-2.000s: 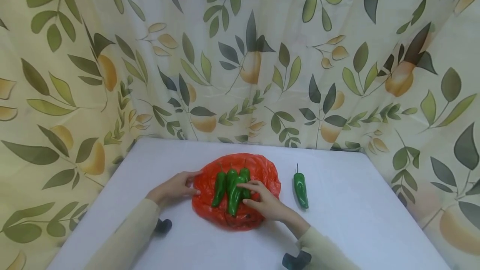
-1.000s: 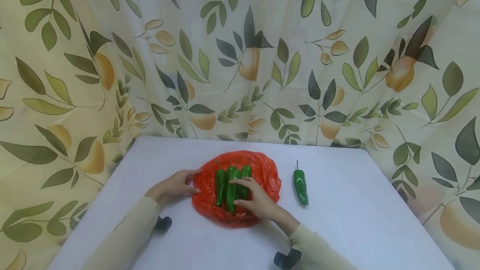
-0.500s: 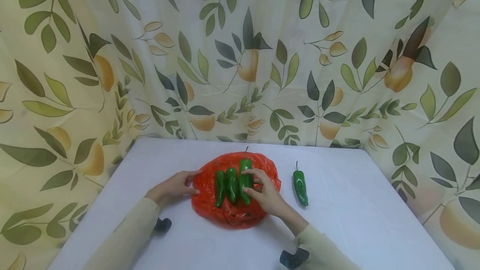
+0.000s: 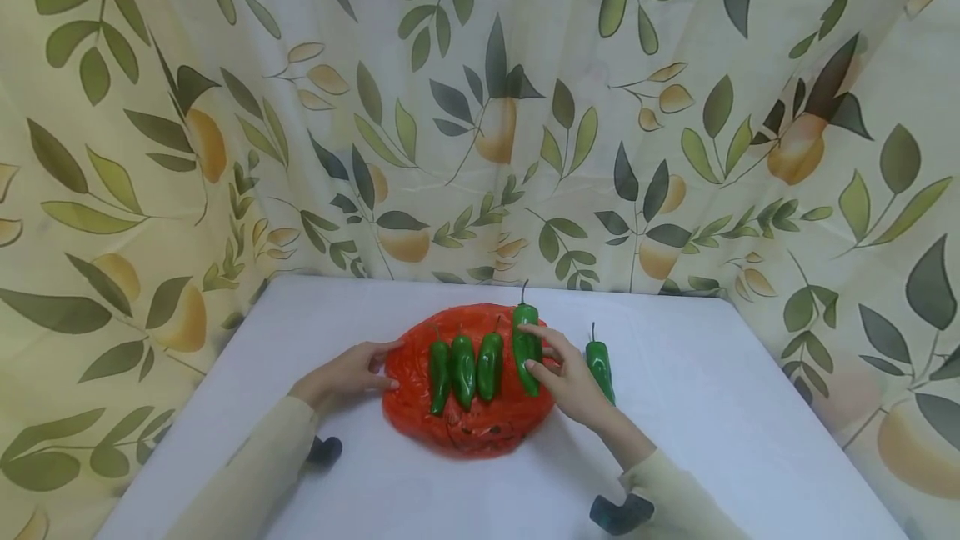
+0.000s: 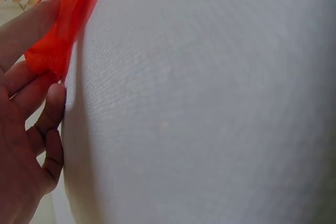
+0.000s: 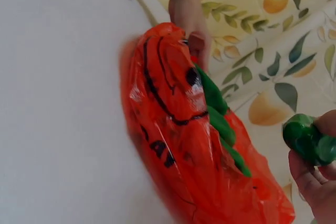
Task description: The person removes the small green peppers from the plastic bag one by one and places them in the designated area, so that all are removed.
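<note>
In the head view, a red plastic bag [image 4: 420,419] lies puffed up on the white table. Three green peppers [image 4: 464,369] rest on top of it in a row. At the bag's left edge, my left hand [image 4: 352,373] holds the red plastic, thumb on one side and fingers on the other. My right hand [image 4: 573,382] pinches another green pepper [image 4: 522,348] over the bag's right part. In the right wrist view, that pepper [image 6: 310,137] is up off the bag. One more green pepper [image 4: 599,363] lies on the table, partly covered by the right hand.
The white table [image 4: 690,423] reaches back to a leaf-and-fruit curtain [image 4: 480,123]. Dark straps sit at both wrists, the right strap [image 4: 621,515] and the left strap [image 4: 326,451]. Black markings [image 6: 165,148] show on the bag.
The right hand has shifted peppers about on the bag, letting go of one near the middle. It has moved right with another in its fingers. The left hand stays put.
</note>
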### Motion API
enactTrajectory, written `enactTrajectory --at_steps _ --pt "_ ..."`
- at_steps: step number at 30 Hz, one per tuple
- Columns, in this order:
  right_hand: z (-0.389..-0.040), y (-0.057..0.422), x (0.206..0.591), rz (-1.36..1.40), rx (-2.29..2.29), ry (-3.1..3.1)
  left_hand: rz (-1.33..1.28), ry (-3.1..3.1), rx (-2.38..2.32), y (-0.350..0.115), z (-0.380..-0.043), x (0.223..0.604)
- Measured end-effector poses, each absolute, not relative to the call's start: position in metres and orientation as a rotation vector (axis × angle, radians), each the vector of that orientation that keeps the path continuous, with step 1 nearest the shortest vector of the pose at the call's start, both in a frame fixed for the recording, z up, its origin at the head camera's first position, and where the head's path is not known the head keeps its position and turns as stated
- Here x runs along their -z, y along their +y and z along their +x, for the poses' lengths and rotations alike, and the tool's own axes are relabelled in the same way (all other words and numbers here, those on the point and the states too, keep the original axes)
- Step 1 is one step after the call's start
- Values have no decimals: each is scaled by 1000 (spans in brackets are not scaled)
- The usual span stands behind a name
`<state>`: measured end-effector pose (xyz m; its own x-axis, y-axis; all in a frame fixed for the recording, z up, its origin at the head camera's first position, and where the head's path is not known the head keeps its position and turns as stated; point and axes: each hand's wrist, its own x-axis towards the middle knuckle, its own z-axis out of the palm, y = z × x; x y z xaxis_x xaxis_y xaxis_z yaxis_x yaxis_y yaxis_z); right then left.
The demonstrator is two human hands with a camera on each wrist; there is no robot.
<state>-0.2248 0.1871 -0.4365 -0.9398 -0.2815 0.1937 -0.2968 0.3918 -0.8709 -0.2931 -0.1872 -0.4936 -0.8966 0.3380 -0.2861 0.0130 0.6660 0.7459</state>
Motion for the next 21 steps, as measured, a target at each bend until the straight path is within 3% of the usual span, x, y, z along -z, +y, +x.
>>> enactTrajectory --at_steps 9,21 --pt "-223 210 431 562 -1649 -2587 312 2490 -1094 -188 -295 493" --pt "-224 244 425 389 -1583 -2619 263 2507 -1063 -186 -293 491"
